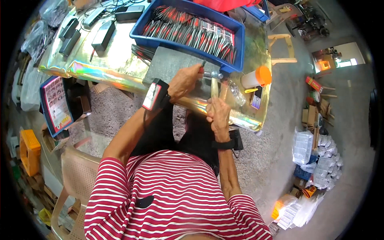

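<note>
My left hand (185, 83) is closed around a slim red-and-dark piece (201, 69), held over the front right part of a grey slab (170, 62) on the table. The fingers hide most of that piece. My right hand (219, 113) grips the pale wooden handle of a hammer (215, 86). The hammer's metal head lies right beside the piece at my left fingertips; I cannot tell if they touch. Behind the slab sits a blue plastic bin (138, 38) holding rows of slim red-and-black pieces. More such dark pieces (143, 53) lie beside the slab's left end.
An orange-lidded jar (249, 79), a crumpled clear wrapper (237, 94) and a yellow item (251, 91) lie right of the hammer. Black power adapters (103, 36) with cables occupy the table's left. A plastic chair (80, 172) stands left of me; wrapped goods (324, 164) are on the right floor.
</note>
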Demonstrator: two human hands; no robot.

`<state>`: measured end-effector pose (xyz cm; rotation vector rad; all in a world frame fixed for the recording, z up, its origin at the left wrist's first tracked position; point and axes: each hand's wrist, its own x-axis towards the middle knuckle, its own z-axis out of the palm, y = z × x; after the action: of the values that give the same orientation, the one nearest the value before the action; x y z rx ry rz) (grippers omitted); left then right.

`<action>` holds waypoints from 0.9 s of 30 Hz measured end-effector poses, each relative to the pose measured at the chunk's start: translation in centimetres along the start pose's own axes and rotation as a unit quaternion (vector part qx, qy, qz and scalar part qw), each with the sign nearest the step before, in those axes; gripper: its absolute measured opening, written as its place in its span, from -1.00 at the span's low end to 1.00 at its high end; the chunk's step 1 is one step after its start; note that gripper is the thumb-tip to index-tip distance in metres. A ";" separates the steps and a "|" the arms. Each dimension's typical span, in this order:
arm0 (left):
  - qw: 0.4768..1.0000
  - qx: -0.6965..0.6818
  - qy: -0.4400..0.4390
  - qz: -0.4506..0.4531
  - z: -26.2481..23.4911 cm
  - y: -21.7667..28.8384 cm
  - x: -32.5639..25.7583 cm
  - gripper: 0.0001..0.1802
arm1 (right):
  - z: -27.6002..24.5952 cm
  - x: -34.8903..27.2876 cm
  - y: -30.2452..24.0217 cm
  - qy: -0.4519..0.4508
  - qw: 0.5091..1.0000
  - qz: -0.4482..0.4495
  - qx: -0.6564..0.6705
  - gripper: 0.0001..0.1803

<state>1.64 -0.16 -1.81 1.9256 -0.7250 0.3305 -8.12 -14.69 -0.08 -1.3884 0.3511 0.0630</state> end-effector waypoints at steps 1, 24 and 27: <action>1.000 0.003 -0.002 0.002 -0.5 0.5 0.4 -0.89 | 0.1 0.0 0.4 0.000 1.000 -0.002 0.004 -0.64; 0.963 0.244 -0.027 -0.113 0.5 -9.4 11.9 -0.78 | -7.5 3.3 0.3 -0.002 0.985 -0.028 -0.172 -0.68; 0.960 0.243 -0.055 -0.131 0.4 -9.3 12.1 -0.74 | -8.7 5.1 0.9 0.076 0.974 -0.081 -0.195 -0.77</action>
<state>16.80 -1.79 -2.39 2.4917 -0.4739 0.2515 -5.36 -23.74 -3.57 -1.8129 0.3633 -0.1169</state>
